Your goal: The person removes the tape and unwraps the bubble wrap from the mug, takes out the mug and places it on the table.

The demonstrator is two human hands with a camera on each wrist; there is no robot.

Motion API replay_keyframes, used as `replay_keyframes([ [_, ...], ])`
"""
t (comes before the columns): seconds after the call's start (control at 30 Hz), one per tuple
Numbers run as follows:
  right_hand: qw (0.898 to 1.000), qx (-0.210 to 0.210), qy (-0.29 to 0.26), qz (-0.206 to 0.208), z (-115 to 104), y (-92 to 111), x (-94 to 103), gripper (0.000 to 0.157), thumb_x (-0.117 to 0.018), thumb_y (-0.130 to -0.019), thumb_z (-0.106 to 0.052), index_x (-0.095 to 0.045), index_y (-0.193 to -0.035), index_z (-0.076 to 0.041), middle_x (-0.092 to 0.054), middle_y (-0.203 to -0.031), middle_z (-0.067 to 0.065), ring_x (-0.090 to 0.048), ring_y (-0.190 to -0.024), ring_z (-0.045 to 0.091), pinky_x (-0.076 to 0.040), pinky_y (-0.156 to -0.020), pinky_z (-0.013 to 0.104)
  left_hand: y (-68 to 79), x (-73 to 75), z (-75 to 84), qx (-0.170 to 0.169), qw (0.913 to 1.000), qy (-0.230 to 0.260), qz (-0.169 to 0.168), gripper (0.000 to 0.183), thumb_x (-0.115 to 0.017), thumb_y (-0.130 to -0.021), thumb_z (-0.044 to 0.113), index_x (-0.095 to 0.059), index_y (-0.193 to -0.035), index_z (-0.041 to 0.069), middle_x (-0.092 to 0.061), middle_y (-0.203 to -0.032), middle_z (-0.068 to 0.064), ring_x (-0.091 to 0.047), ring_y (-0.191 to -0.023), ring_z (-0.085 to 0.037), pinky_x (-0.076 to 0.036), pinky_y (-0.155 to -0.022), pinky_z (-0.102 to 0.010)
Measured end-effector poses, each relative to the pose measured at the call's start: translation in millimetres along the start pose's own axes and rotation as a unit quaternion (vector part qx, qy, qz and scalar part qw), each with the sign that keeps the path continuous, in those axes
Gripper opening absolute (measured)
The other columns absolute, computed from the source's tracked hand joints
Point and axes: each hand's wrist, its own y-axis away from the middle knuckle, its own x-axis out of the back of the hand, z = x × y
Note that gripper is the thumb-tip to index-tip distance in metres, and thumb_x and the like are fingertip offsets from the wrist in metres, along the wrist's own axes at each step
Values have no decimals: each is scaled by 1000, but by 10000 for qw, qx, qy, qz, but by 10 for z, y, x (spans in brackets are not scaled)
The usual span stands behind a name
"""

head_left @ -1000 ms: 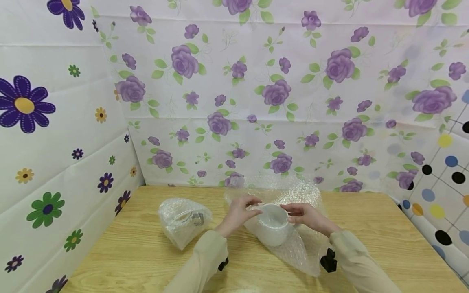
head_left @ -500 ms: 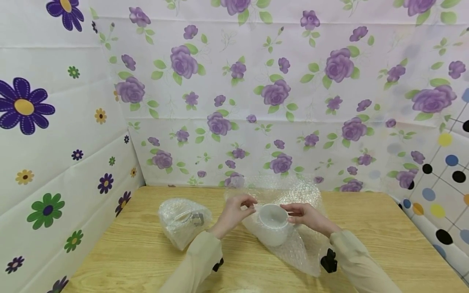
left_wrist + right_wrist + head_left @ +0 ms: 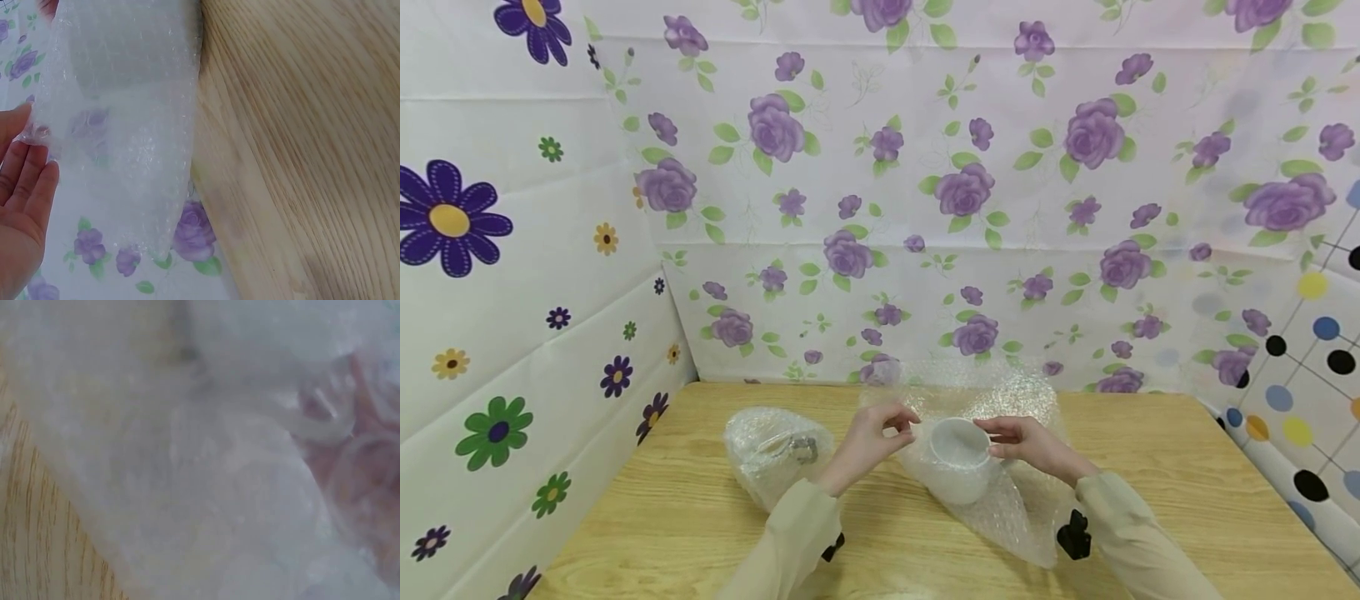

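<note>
White cup [image 3: 959, 442]: unmoved | left hand [image 3: 872, 435]: farther left, pinching bubble wrap [image 3: 125, 162]

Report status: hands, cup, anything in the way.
Left hand pinching bubble wrap. Right hand at white cup, upright, uncovered on top. Wrapped bundle off left.

We are having free passage over the tabletop [image 3: 1157, 450] to the right of the right hand [image 3: 1028, 443]. Between the wrapped bundle [image 3: 763, 454] and the cup [image 3: 959, 463], the left hand [image 3: 867, 442] is standing in our way. The bubble wrap [image 3: 140, 137] it is pinching is screening its side, while the right hand is blocking the other.
</note>
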Motion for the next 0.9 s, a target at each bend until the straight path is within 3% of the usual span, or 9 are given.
replay_keyframes([
  [0.3,9999,-83,134,30,2,3,2,49,-61,-87,-12,-45,-130,1,-42,-130,22,-45,-113,36,-44,-84,34,84,69,-28,-100,9997,219,-65,18,-65,-80,-4,-63,-96,5,-60,-82,-6,-56,-74,-12,-48,-71,-27],
  [0.6,9998,-120,131,50,14,11,1,48,-61,-87,-12,-45,-131,1,-41,-131,22,-43,-114,37,-44,-85,35,126,117,-30,358,9989,290,28,17,-51,-92,1,-61,-105,2,-59,-70,-3,-56,-61,-15,-49,-56,-29],
  [0.9,10000,57,8,67,40,-1,-16,46,-58,-88,-5,-43,-130,6,-41,-129,26,-43,-112,40,-46,-82,32,160,123,-81,523,9983,222,-99,14,-53,-91,3,-63,-101,-1,-58,-67,-3,-56,-53,-19,-48,-49,-27],
])
